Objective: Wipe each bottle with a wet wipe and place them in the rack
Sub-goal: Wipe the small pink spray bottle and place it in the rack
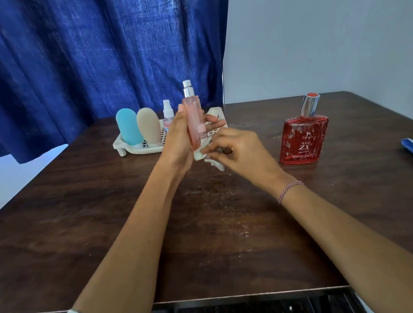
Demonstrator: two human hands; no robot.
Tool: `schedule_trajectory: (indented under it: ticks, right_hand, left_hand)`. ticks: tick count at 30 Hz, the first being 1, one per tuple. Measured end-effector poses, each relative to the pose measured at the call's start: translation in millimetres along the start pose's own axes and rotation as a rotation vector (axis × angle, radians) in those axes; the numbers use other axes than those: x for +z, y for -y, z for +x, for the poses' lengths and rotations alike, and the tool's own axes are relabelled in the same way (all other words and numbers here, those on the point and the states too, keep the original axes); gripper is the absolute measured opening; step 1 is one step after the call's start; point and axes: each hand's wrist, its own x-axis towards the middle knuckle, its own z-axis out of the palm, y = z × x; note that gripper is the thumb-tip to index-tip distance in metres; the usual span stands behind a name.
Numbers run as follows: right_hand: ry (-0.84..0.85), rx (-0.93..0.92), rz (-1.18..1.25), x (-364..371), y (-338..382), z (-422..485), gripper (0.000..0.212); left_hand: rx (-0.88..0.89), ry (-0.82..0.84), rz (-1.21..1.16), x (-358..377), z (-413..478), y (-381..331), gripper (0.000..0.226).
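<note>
Hands: left hand (181, 136) grips upright pink spray bottle (194, 117); right hand (236, 152) pinches wet wipe (209, 159) at its base.

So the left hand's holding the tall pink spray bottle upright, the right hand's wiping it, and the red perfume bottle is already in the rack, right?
Not quite: in the head view the red perfume bottle stands on the table, right of the rack. The rest holds.

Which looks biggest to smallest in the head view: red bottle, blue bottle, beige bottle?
1. red bottle, though it stands nearer the camera.
2-3. blue bottle and beige bottle: about alike, unranked.
</note>
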Motion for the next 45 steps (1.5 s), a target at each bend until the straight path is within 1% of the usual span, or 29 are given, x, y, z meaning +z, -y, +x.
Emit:
schedule_trajectory:
  ticks: [3, 7, 10, 13, 15, 17, 20, 23, 25, 28, 31, 34, 37, 39, 41, 45]
  right_hand:
    - [0.106, 0.015, -0.014, 0, 0, 2, 0.016]
    - [0.162, 0.048, -0.014, -4, -3, 4, 0.018]
    - [0.203, 0.042, -0.032, -4, -3, 4, 0.017]
    - [0.288, 0.054, -0.044, -2, -4, 4, 0.017]
    - [0.362, 0.088, -0.058, -2, -4, 4, 0.019]
    - [0.385, 0.116, -0.05, -2, -4, 4, 0.026]
    - [0.28, 0.12, -0.01, -3, -5, 3, 0.032]
    - [0.16, 0.127, -0.061, -2, -5, 2, 0.037]
    - [0.1, 0.123, -0.088, 1, -3, 1, 0.035]
    - [-0.033, 0.125, -0.09, 5, -1, 1, 0.031]
    - [-0.144, 0.163, -0.063, 5, -1, 1, 0.02]
    - [-0.188, 0.187, -0.012, 5, -1, 0, 0.01]
    - [-0.198, 0.25, 0.077, 6, 1, 1, 0.017]
    - [-0.229, 0.272, 0.094, 7, 3, 1, 0.022]
    - [-0.267, 0.302, 0.107, 8, 3, 2, 0.026]
    - [-0.372, 0.372, 0.209, 8, 2, 4, 0.031]
  left_hand:
    - [0.043, -0.017, 0.082, -2, 1, 2, 0.044]
    - [0.14, -0.032, 0.207, -2, -1, 4, 0.031]
    - [0.159, -0.054, 0.237, -2, 1, 5, 0.022]
    - [0.184, -0.071, 0.298, -4, 3, 6, 0.018]
    - [0.216, -0.082, 0.329, -7, 3, 7, 0.013]
    - [0.244, -0.094, 0.348, -8, 3, 7, 0.01]
    - [0.259, -0.099, 0.32, -7, 2, 8, 0.01]
    - [0.243, -0.098, 0.31, -4, 1, 9, 0.01]
    - [0.245, -0.092, 0.307, -3, 0, 10, 0.008]
    - [0.242, -0.073, 0.295, -1, 0, 11, 0.01]
    - [0.232, -0.059, 0.275, 0, -3, 10, 0.013]
    - [0.225, -0.054, 0.233, 3, -5, 9, 0.013]
    - [0.209, -0.046, 0.191, 6, -8, 11, 0.019]
    - [0.203, -0.038, 0.201, 8, -8, 13, 0.023]
    - [0.194, -0.034, 0.218, 12, -9, 15, 0.022]
    - [0.218, -0.012, 0.196, 22, -14, 21, 0.018]
